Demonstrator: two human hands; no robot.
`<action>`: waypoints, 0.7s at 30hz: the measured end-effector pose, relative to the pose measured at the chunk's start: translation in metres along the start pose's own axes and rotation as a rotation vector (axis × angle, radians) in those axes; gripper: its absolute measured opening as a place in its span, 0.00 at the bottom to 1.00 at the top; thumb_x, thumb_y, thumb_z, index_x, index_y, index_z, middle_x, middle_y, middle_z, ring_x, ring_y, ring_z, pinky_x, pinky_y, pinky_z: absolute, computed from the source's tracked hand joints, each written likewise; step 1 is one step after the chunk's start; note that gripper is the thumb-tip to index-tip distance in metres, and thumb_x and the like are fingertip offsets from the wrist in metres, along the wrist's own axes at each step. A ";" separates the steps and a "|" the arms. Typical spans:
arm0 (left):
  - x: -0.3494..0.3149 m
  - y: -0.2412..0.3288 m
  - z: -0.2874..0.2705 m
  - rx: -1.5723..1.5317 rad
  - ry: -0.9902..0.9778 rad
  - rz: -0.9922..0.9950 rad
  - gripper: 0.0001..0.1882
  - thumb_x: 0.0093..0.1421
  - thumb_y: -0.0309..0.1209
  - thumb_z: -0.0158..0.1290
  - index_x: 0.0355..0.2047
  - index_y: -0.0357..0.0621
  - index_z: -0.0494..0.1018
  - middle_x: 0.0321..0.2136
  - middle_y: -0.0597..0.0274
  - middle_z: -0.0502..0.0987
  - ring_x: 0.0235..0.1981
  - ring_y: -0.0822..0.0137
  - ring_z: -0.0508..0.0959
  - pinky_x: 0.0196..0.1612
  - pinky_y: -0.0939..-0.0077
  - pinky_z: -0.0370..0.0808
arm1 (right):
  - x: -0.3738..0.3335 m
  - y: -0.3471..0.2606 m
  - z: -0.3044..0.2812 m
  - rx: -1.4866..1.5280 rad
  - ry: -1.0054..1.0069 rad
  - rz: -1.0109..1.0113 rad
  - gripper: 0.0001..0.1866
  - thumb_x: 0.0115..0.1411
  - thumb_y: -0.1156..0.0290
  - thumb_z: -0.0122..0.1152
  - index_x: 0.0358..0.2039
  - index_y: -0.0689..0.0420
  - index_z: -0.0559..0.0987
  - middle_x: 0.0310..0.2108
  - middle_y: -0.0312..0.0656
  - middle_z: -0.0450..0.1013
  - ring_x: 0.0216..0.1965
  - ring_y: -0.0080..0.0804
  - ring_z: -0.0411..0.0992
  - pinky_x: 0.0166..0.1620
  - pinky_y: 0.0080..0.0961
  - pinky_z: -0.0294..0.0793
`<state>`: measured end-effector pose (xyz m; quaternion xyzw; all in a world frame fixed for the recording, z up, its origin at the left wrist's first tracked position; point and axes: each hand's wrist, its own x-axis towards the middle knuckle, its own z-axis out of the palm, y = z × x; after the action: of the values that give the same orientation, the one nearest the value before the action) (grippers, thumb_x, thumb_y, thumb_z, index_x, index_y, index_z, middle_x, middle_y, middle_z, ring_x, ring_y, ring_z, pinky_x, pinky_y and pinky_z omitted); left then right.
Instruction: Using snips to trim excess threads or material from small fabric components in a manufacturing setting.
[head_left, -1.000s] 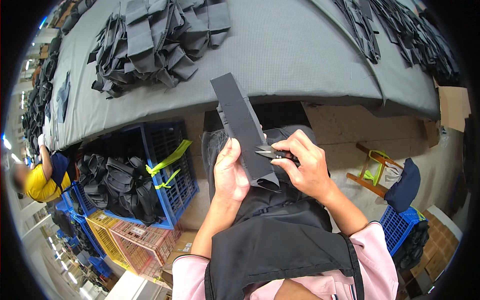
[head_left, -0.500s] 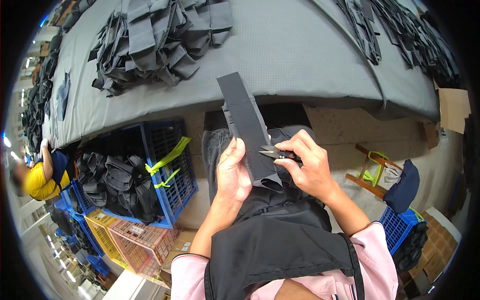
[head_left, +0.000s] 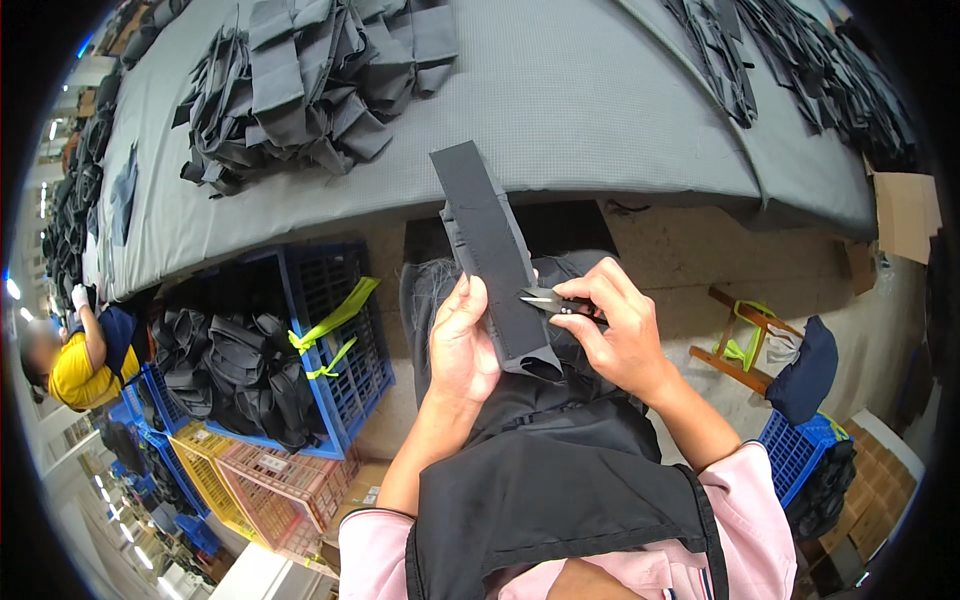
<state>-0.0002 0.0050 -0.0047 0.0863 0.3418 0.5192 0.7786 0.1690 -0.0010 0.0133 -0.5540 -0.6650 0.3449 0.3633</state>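
So in the head view, the left hand [head_left: 464,345] has its thumb and fingers pinched on a long dark grey fabric strip [head_left: 492,255], held over the lap, just in front of the grey-covered table [head_left: 560,120]. The right hand [head_left: 625,335] grips little black thread snips [head_left: 562,306] between thumb and fingers, blade tips right at the strip's right edge, can't tell if they're touching.

Label-wise: there's a whitish tag [head_left: 272,461] on the pink crate [head_left: 265,485] and small printed squares on the cardboard box [head_left: 358,492] beside it, all way too tiny to read.

Containers: the big blue crate [head_left: 360,400] on the left is loaded with black fabric items [head_left: 235,365] and has a neon yellow-green band [head_left: 345,305] tied on. Next to the pink one sits a yellow crate [head_left: 205,462], contents unclear. Lower right, dark stuff [head_left: 825,485] bulges beside a smaller blue basket [head_left: 790,450].
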 end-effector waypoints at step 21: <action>-0.001 0.000 -0.005 -0.016 0.029 -0.011 0.21 0.66 0.35 0.39 0.54 0.34 0.61 0.48 0.50 0.71 0.49 0.59 0.72 0.53 0.67 0.69 | 0.000 0.001 -0.004 -0.081 -0.057 -0.181 0.11 0.44 0.75 0.67 0.30 0.58 0.76 0.23 0.39 0.67 0.22 0.34 0.69 0.25 0.26 0.69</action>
<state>-0.0031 0.0034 -0.0082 0.0708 0.3495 0.5189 0.7769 0.1724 -0.0002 0.0142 -0.4957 -0.7359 0.2992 0.3511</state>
